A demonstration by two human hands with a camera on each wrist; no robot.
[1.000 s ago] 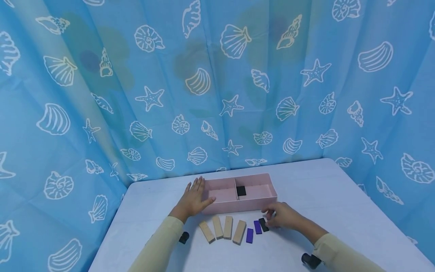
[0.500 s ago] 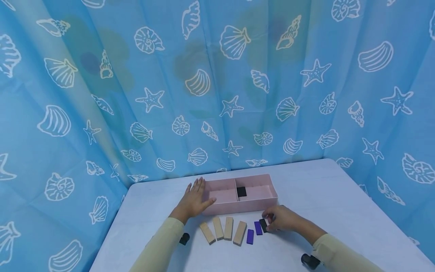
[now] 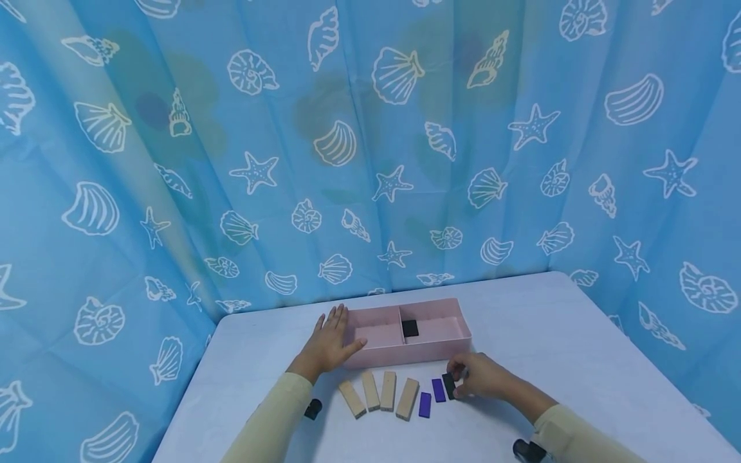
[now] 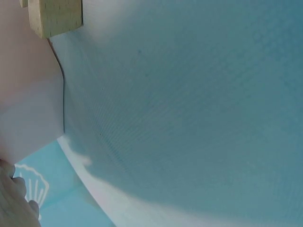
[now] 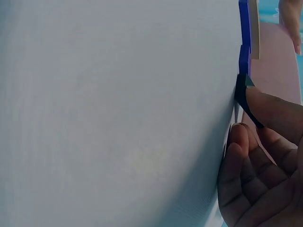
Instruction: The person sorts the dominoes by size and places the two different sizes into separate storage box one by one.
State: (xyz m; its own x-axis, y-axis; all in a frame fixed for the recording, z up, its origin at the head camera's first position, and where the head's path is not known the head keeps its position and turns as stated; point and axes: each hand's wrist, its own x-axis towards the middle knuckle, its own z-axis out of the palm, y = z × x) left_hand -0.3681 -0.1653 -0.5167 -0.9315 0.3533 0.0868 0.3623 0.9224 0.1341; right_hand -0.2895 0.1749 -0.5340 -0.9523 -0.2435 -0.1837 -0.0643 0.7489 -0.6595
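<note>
My right hand [image 3: 479,375] pinches a small black block [image 3: 448,386] between thumb and forefinger, low over the tabletop. In the right wrist view the thumb lies along that block [image 5: 242,91], and the other fingers curl below it. Just left of it lie two purple blocks [image 3: 438,390], one nearer to me. My left hand [image 3: 327,344] rests with spread, straight fingers on the left end of a pink two-compartment box [image 3: 405,354]. Inside the right compartment, against the divider, is a black square piece [image 3: 410,328].
Several light wooden blocks [image 3: 387,391] lie fanned out in front of the box, left of the purple ones. The white-covered table [image 3: 521,321] ends at the back against a blue shell-print curtain [image 3: 347,193]. Black wrist gear [image 3: 529,450] shows below the right sleeve.
The right thumb has slid toward the near end of the black block, which has turned slightly. My left hand and the box stay put.
</note>
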